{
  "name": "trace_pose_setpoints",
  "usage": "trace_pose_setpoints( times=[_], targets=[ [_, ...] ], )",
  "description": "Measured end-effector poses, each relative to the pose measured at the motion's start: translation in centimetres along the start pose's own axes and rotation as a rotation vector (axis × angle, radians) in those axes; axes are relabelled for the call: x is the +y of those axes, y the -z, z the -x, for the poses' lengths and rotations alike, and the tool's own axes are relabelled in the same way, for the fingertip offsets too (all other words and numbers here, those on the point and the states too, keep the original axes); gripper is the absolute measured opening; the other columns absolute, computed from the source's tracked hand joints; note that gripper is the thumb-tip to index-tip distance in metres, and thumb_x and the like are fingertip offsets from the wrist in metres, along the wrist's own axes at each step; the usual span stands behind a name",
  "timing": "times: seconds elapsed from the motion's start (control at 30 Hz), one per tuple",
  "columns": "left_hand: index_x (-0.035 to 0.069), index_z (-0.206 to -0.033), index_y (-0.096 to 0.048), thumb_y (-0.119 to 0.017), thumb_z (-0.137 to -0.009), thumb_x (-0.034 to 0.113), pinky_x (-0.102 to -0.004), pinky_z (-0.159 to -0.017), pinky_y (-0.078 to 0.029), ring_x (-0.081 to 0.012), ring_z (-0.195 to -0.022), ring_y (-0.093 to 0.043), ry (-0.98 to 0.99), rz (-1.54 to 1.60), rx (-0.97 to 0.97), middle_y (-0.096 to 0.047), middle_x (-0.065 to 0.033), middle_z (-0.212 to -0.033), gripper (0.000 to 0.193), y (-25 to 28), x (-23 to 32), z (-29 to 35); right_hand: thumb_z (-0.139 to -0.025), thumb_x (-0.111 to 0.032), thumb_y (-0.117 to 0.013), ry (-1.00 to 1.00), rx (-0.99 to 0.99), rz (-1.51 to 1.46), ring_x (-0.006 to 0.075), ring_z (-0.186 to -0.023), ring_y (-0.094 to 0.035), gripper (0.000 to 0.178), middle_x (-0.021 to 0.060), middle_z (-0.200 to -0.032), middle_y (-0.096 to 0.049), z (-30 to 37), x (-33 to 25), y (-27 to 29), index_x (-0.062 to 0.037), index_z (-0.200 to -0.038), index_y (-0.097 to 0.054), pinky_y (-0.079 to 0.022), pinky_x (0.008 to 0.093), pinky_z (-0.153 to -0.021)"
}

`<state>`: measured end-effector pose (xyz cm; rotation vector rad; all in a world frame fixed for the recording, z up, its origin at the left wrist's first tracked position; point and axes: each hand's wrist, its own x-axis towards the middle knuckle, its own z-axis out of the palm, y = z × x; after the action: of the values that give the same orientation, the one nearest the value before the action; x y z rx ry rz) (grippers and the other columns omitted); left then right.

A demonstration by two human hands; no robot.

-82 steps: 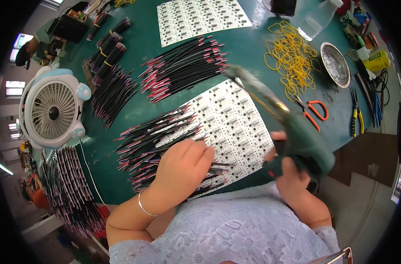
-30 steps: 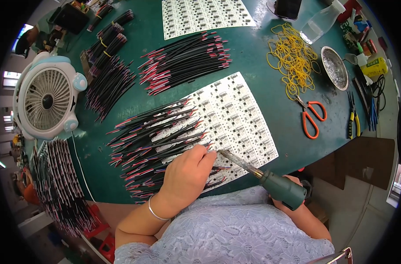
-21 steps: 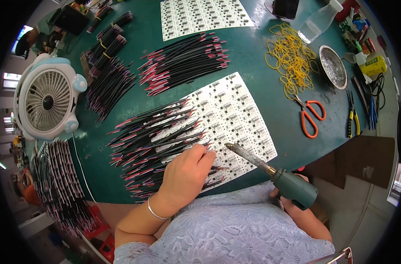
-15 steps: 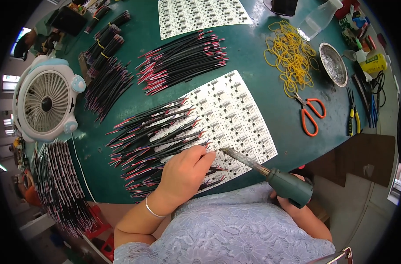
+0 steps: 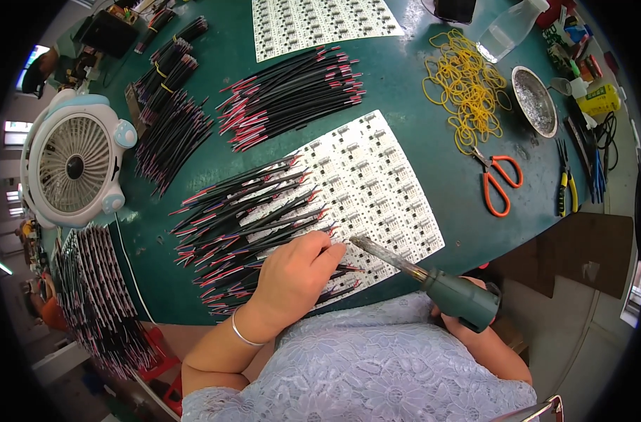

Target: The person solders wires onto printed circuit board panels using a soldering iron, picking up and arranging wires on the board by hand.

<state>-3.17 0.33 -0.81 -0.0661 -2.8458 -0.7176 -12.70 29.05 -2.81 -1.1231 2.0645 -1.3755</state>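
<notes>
My left hand (image 5: 296, 273), a silver bangle on its wrist, is closed in a pinch over the white circuit board sheet (image 5: 377, 165). What sits between its fingertips is hidden. Black-sleeved wires (image 5: 254, 211) with red and white ends lie in rows from the sheet's left part, some running under this hand. My right hand (image 5: 468, 325) is wrapped round the dark green handle of a soldering iron (image 5: 398, 264) and is mostly hidden behind it. The iron slants up to the left, its tip just right of my left fingertips, close above the sheet.
More wires (image 5: 289, 95) and another board sheet (image 5: 324, 24) lie farther back. A fan (image 5: 74, 165) stands left, beside wired boards (image 5: 99, 281). Rightward are yellow rubber bands (image 5: 464, 84), orange-handled scissors (image 5: 500, 179), a metal bowl (image 5: 533, 102), pliers (image 5: 565, 183) and a bottle (image 5: 507, 32).
The soldering iron's tip has shifted very slightly left, toward my left fingertips. My left hand stays almost where it was, still pinched.
</notes>
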Motion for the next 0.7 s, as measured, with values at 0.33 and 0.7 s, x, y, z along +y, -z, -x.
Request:
trace_pose_setpoints(
  times=[0.33, 0.7],
  targets=[
    [0.003, -0.091, -0.067, -0.065, -0.068, -0.001, -0.0314, -0.055, -0.049, -0.0230, -0.066, -0.058, -0.011, 0.035, 0.011, -0.055, -0.0075, -0.080, 0.024, 0.0, -0.1, -0.1, -0.085, -0.012, -0.061, -0.045, 0.025, 0.000, 0.0149, -0.059, -0.061, 0.024, 0.0073, -0.076, -0.062, 0.9, 0.4, -0.4, 0.0036, -0.103, -0.057, -0.050, 0.0278, -0.057],
    [0.004, -0.095, -0.063, -0.061, -0.076, 0.005, -0.0344, -0.055, -0.047, -0.0248, -0.067, -0.058, 0.045, -0.126, -0.150, -0.054, -0.0083, -0.083, 0.019, 0.6, 1.4, -0.6, -0.075, -0.008, -0.066, 0.025, 0.037, 0.144, 0.0260, -0.063, -0.062, 0.012, 0.0092, -0.078, -0.064, -0.1, -0.2, -0.2, -0.0046, -0.087, -0.066, -0.049, 0.0343, -0.058]
  ],
)
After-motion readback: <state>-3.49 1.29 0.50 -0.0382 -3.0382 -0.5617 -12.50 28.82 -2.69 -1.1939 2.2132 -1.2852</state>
